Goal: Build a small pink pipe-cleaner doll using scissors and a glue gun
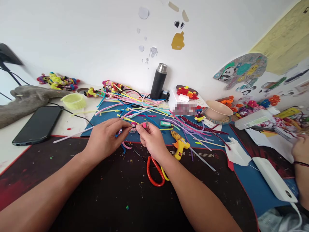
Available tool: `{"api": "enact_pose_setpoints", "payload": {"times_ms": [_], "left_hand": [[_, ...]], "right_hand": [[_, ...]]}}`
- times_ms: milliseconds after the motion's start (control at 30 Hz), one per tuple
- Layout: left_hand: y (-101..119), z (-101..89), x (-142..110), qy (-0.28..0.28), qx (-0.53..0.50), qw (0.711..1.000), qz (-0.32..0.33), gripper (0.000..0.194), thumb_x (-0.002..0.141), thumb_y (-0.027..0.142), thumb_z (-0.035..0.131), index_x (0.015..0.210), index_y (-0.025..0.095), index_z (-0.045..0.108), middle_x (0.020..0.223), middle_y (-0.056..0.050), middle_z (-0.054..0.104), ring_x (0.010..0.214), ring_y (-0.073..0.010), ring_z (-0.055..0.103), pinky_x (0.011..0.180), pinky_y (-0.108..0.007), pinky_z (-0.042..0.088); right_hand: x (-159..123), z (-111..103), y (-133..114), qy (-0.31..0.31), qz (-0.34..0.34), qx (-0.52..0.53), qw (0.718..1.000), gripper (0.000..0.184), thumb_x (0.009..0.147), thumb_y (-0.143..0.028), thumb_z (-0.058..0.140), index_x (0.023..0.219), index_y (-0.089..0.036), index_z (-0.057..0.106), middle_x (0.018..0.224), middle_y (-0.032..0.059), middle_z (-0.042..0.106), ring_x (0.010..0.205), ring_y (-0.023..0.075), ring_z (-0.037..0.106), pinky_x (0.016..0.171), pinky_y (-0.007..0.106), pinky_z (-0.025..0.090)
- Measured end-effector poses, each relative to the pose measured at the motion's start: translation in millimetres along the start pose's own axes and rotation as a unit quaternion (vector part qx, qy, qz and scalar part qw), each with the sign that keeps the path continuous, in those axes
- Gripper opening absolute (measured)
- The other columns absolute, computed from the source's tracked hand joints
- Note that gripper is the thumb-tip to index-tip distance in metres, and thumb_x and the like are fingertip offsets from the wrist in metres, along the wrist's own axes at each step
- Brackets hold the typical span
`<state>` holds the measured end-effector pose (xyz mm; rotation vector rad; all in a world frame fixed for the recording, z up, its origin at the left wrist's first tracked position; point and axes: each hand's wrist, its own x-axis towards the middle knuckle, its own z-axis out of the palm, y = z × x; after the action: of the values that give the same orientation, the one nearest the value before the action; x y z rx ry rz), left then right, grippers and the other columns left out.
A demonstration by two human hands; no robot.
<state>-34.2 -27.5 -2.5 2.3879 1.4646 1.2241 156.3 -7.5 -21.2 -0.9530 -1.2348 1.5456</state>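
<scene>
Over the dark mat (101, 193), my left hand (107, 135) pinches a small pink-and-black pipe cleaner piece (133, 124) between thumb and fingertips. My right hand (152, 140) meets it from the other side, its thumb and fingers closed at the same piece. A bit of bright pink shows at the right fingertips; the fingers hide much of the piece. Under my right wrist lie scissors with a red handle (155, 175) and a yellow one. A yellow hot glue gun (179, 145) rests just right of that wrist. Loose pipe cleaners (135, 108) spread behind both hands.
A phone (37, 125) and a yellow-green coil (73, 101) lie at left. A black thermos (158, 82) stands by the wall, and a beige bowl (218, 111) sits farther right. Another person's hand (300, 148) is at the right edge, near a white power bank (275, 178).
</scene>
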Motion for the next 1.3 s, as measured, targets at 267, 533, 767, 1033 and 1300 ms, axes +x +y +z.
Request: {"api": "enact_pose_setpoints", "payload": {"times_ms": [267,533,767,1033,1300], "left_hand": [[1,-6.2,10,-0.080,-0.218,0.944,-0.234,0.044,0.097,0.063,0.066,0.086,0.021,0.074,0.081,-0.002,0.075,0.077,-0.0213,0.067,0.073,-0.029,0.051],[-8,-5.3,9,-0.141,-0.310,0.894,-0.291,0.050,0.090,0.069,0.074,0.082,0.020,0.074,0.080,0.000,0.068,0.076,-0.0173,0.057,0.071,-0.026,0.045],[-10,-2.1,8,-0.150,-0.347,0.868,-0.323,0.056,0.080,0.075,0.081,0.083,0.020,0.078,0.080,-0.003,0.070,0.069,-0.0167,0.057,0.065,-0.027,0.044],[-2,-3.2,7,-0.103,-0.213,0.941,-0.241,0.043,0.093,0.065,0.068,0.089,0.022,0.076,0.088,-0.003,0.078,0.082,-0.0229,0.068,0.077,-0.031,0.050],[2,-3.0,3,-0.009,-0.037,0.994,-0.102,0.027,0.100,0.045,0.060,0.091,0.024,0.074,0.085,-0.003,0.077,0.075,-0.0210,0.067,0.073,-0.032,0.048]], "right_hand": [[1,-2,-1,0.019,-0.012,-0.026,0.999,0.044,0.089,-0.063,0.078,0.088,-0.023,0.061,0.056,-0.0103,0.039,0.047,0.0089,0.032,0.047,0.025,0.027],[0,-3,2,0.018,-0.039,-0.085,0.995,0.038,0.094,-0.059,0.074,0.089,-0.023,0.063,0.061,-0.0083,0.042,0.050,0.0102,0.035,0.051,0.026,0.029],[-2,-3,1,0.019,-0.045,-0.110,0.993,0.039,0.093,-0.060,0.074,0.088,-0.023,0.064,0.060,-0.0076,0.044,0.052,0.0115,0.036,0.051,0.027,0.030],[0,-2,1,0.008,-0.025,-0.040,0.999,0.045,0.090,-0.067,0.075,0.089,-0.023,0.065,0.060,-0.0087,0.039,0.050,0.0106,0.033,0.049,0.026,0.028],[1,-2,0,0.003,-0.003,-0.022,1.000,0.047,0.088,-0.067,0.078,0.090,-0.022,0.069,0.058,-0.0091,0.038,0.049,0.0097,0.032,0.047,0.025,0.025]]}}
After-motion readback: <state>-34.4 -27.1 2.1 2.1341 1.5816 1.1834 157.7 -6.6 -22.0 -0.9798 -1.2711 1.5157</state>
